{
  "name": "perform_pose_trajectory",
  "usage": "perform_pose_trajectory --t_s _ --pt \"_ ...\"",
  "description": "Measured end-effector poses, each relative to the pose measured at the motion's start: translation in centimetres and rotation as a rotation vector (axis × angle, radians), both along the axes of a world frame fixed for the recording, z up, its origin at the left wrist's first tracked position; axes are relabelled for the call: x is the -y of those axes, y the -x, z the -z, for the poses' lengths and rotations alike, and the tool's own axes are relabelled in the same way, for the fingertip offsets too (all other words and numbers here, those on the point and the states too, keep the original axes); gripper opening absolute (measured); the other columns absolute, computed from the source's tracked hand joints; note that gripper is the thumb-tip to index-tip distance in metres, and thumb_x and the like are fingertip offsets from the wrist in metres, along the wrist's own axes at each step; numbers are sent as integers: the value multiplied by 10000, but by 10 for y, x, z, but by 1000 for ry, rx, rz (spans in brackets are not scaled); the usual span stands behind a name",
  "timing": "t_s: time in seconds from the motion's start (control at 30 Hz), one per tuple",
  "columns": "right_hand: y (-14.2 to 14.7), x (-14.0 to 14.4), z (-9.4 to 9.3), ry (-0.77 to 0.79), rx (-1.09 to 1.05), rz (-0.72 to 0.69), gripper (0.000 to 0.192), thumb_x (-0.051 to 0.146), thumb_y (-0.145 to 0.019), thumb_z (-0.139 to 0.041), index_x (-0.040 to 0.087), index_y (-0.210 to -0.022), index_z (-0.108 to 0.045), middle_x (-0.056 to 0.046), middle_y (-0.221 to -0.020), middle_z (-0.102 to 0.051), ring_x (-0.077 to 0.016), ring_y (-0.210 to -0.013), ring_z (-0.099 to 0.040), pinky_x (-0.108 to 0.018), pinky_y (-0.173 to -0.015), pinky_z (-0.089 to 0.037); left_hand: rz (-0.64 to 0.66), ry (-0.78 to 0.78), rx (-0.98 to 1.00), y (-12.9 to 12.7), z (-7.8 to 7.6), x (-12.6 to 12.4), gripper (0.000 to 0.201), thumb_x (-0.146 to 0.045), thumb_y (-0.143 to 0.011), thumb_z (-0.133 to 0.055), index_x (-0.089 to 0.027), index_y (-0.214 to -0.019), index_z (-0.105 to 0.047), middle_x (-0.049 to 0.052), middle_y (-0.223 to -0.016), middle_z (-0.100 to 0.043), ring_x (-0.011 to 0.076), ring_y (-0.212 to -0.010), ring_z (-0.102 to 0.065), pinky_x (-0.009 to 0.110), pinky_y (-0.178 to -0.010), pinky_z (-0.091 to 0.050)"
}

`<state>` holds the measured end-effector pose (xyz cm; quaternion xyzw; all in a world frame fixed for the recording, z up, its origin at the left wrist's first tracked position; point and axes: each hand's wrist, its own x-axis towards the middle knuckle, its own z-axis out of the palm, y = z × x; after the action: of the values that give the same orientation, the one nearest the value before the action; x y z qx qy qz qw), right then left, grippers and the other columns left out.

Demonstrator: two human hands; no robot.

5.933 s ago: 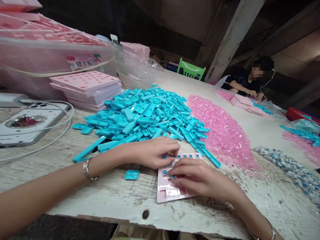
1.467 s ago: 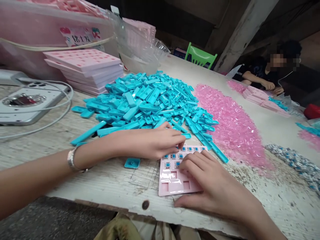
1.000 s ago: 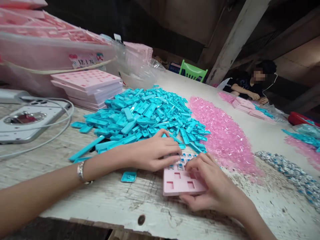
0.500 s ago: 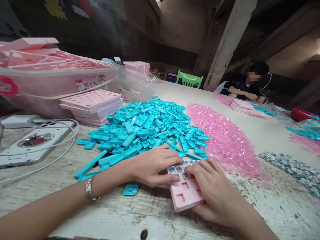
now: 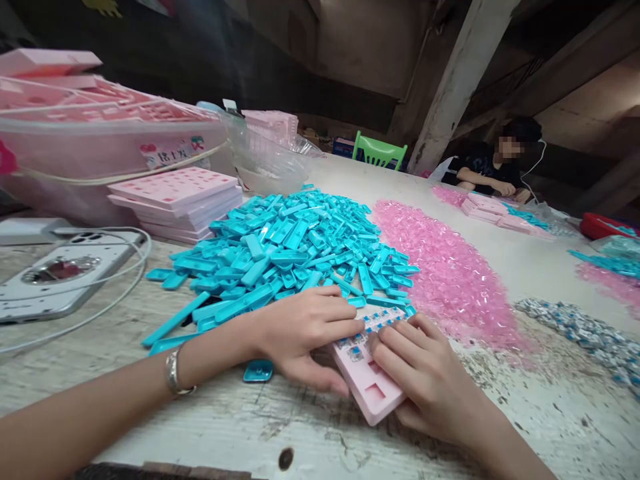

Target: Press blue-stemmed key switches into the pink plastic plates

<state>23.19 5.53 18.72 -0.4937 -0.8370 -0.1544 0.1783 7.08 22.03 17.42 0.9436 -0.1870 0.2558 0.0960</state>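
In front of me lies a pink keyboard base plate, tilted, with square sockets. Clear switches with blue stems fill its far part; some sockets at the near end are bare. My right hand grips the plate's right side, fingers on top, thumb tucked beneath and mostly hidden. My left hand rests its outstretched fingers on the switches at the left edge, its thumb apart from them beside the plate. Just beyond both hands spreads a heap of turquoise keycaps. One loose turquoise keycap sits under my left wrist.
Pink translucent keycaps are heaped right of centre, and loose switches at far right. A stack of pink plates, a large tub and a phone with cable stand left. Across the table sits another person.
The plate has turned slightly between my hands. My left thumb has come off its top to the left side, and my right fingers have curled closer over the switches.
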Motion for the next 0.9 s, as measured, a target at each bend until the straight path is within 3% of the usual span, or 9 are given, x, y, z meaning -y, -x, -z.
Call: perform_pose_trajectory --t_s 0.1,0.23,0.3,0.67,0.77,0.83,0.9 --pt "0 1 -3 -34 -74 -5 169 84 -791 -460 165 -890 -570 -44 -758 -642 -196 -713 -509 -336 -680 -305 3 -80 119 1 -5 3 590 -606 -982 -320 -89 -985 -604 99 -760 -687 216 -668 -618 374 -676 -424" --pt "2 1 -3 -58 -91 -16 166 56 -783 -462 163 -856 -566 -45 -719 -635 -193 -673 -494 -329 -668 -312 -51 -189 163 0 -5 4 370 -300 -1034 -294 -81 -1002 -591 80 -727 -675 202 -641 -614 366 -674 -437" --pt "3 1 -2 -66 -84 -23 182 36 -775 -444 169 -828 -557 -46 -705 -625 -195 -660 -486 -328 -665 -314 -55 -191 170 0 -3 3 334 -244 -1027 -287 -89 -1025 -583 79 -723 -680 199 -632 -615 361 -685 -451" --pt "-1 1 2 -39 -123 -15 212 43 -792 -444 152 -913 -579 -58 -764 -622 -202 -692 -493 -335 -659 -311 -52 -205 158 3 4 -3 287 -275 -1043 -279 -128 -1119 -514 87 -792 -717 195 -683 -664 349 -739 -468" --pt "-2 1 1 82 -169 34 198 94 -816 -483 139 -974 -594 -80 -863 -645 -214 -767 -519 -336 -695 -366 -55 -208 145 2 3 0 319 -287 -1049 -249 -122 -1086 -520 95 -798 -709 200 -695 -664 350 -750 -465" --pt "-2 4 -5 276 -211 88 221 159 -855 -544 149 -1071 -588 -88 -999 -651 -228 -903 -552 -344 -792 -427 -63 -209 124 0 3 3 307 -267 -1046 -263 -127 -1046 -536 78 -760 -689 198 -667 -649 349 -739 -462" --pt "-6 14 -15 489 -290 136 395 270 -864 -657 182 -1230 -537 -87 -1183 -614 -231 -1090 -547 -345 -933 -452 -63 -207 112 -1 5 5 250 -256 -1032 -323 -139 -1031 -544 56 -734 -670 199 -647 -637 350 -721 -459"
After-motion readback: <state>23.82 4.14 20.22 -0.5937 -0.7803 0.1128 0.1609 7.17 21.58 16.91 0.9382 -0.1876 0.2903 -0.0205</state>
